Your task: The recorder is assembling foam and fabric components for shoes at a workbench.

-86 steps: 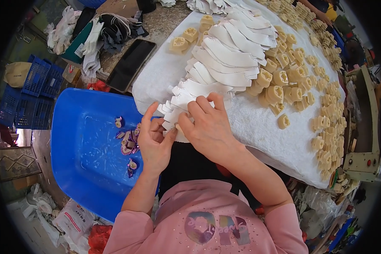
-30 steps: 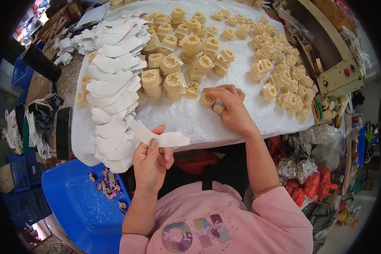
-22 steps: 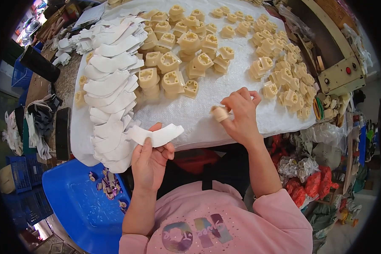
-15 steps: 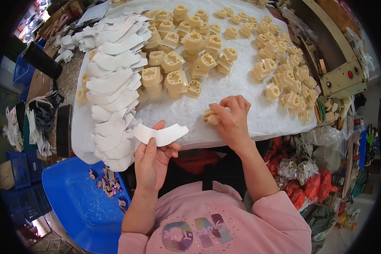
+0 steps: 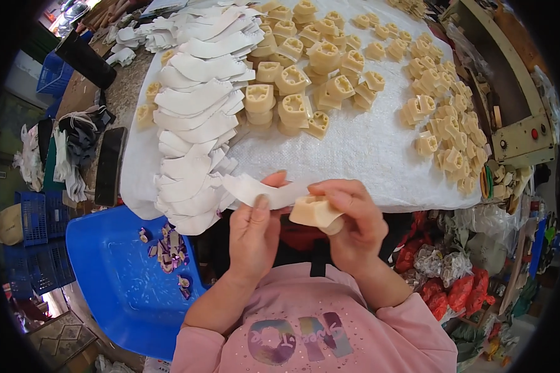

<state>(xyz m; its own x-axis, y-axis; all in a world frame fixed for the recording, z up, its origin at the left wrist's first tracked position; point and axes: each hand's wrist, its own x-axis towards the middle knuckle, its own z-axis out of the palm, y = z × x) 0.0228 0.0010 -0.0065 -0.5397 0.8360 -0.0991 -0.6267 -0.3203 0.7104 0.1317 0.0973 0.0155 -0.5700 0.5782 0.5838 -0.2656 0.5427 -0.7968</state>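
Observation:
In front of my waist, near the table's front edge, my left hand (image 5: 254, 235) pinches a curved white leather-like strip (image 5: 247, 188) between thumb and fingers. My right hand (image 5: 358, 229) grips a cream plastic shoe heel (image 5: 310, 212), its hollow top showing and its lower part partly covered by my fingers. The strip's right end meets or overlaps the heel; whether they are pressed together I cannot tell. Beyond my left hand lies a long overlapping row of white strips (image 5: 196, 102). Stacked cream heels (image 5: 292, 81) stand beside that row.
More cream heels (image 5: 448, 130) lie along the right of the white-covered table (image 5: 354, 149). A blue basin (image 5: 115, 273) with purple scraps is at lower left. A dark phone (image 5: 111, 165) and black cylinder (image 5: 84, 59) lie left. A machine frame (image 5: 521, 137) stands at right; red bags (image 5: 460, 292) sit below.
My right hand has brought the heel from over the table toward me and left, up to the strip. My left hand has shifted slightly right with the strip. The whole view has shifted.

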